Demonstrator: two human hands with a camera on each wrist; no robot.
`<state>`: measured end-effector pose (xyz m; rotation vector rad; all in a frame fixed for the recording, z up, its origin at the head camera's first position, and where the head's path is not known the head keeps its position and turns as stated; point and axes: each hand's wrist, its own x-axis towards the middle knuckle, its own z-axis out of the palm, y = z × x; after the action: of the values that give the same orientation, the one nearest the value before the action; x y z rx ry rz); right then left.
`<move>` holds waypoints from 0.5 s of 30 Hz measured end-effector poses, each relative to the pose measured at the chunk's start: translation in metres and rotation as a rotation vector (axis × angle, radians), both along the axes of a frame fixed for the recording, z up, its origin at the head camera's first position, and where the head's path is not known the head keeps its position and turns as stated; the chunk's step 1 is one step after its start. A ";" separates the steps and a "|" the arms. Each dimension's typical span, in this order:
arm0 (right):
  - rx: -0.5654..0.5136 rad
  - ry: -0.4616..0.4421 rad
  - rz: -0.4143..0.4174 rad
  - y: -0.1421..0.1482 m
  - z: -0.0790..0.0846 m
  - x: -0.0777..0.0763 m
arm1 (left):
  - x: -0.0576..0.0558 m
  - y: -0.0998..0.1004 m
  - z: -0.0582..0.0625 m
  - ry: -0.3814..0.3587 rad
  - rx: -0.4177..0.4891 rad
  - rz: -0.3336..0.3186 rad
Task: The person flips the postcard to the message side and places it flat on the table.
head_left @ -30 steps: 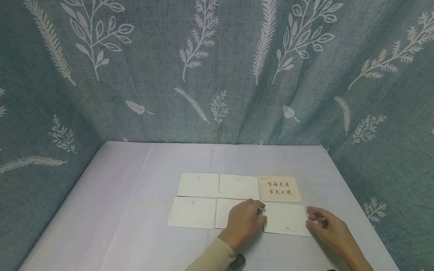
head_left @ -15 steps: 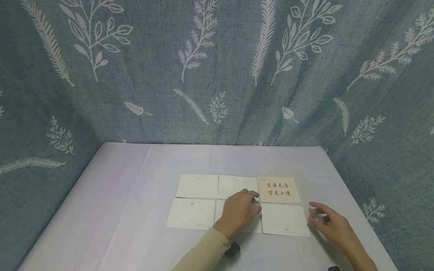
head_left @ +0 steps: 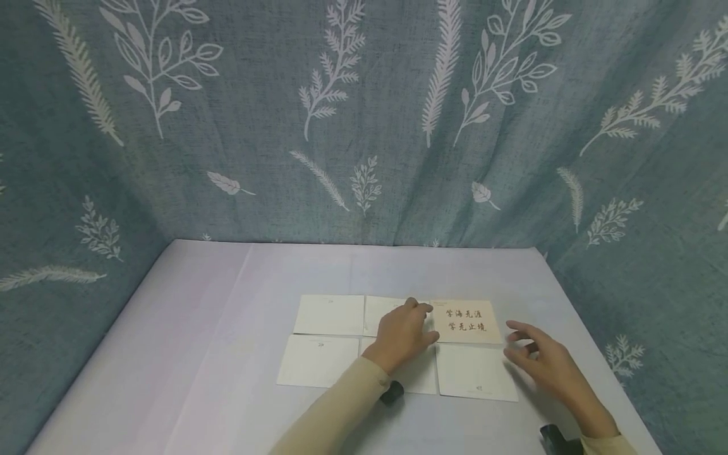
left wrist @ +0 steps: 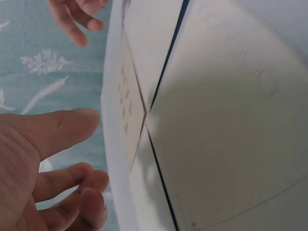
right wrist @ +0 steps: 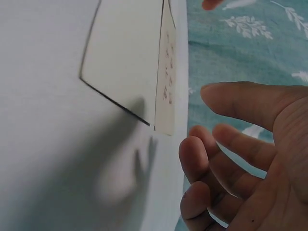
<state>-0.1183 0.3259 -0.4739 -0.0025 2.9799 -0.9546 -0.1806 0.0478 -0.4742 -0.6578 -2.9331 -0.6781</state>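
Several postcards lie flat in two rows of three. The back right postcard (head_left: pixel 465 321) is cream with brown Chinese characters in two lines; the others show plain white faces with small print. My left hand (head_left: pixel 401 333) hovers over the middle column, thumb and fingertips near the left edge of the lettered postcard, fingers loosely bent around nothing. To the right, my right hand (head_left: pixel 540 359) is held beside the right edges of the lettered postcard and the front right postcard (head_left: pixel 476 373), thumb and fingers apart. In the right wrist view its shadow falls on the table near the cards.
A white cloth covers the table (head_left: pixel 227 354). Patterned teal curtains (head_left: pixel 364 126) rise at the back and both sides. The front left postcard (head_left: pixel 320 360) and back left postcard (head_left: pixel 330 315) sit left of the hands. Dark wrist cameras (head_left: pixel 392 393) hang below the wrists.
Both hands have shifted away from the front right postcard, back toward the lettered one. The postcards keep their layout; the head view has shifted slightly.
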 end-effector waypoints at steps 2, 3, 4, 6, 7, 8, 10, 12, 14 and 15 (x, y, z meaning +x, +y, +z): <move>-0.006 0.007 0.012 0.000 0.000 -0.006 | -0.005 0.002 0.001 -0.002 -0.018 0.005; -0.008 0.013 0.023 0.000 0.000 -0.009 | -0.007 0.004 0.001 -0.005 -0.032 0.010; -0.013 0.023 0.035 0.001 0.000 -0.012 | -0.010 0.006 0.002 -0.009 -0.050 0.012; -0.022 0.041 0.062 0.004 0.000 -0.017 | -0.016 0.010 0.001 -0.021 -0.092 0.011; -0.026 0.048 0.077 0.005 0.000 -0.020 | -0.018 0.013 0.000 -0.028 -0.114 0.009; -0.027 0.054 0.094 0.006 -0.001 -0.022 | -0.021 0.016 -0.001 -0.037 -0.136 0.007; -0.042 0.056 0.118 0.007 -0.001 -0.027 | -0.025 0.020 -0.001 -0.042 -0.174 0.002; -0.047 0.048 0.131 0.007 -0.002 -0.032 | -0.028 0.023 -0.002 -0.039 -0.197 0.002; -0.048 0.046 0.141 0.006 -0.002 -0.037 | -0.030 0.024 -0.001 -0.028 -0.211 0.002; -0.050 0.047 0.143 0.006 -0.002 -0.040 | -0.032 0.025 -0.001 -0.019 -0.218 -0.002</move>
<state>-0.1580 0.3317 -0.4759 -0.2377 2.9485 -1.0249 -0.2122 0.0727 -0.4749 -0.6737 -3.0510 -0.3691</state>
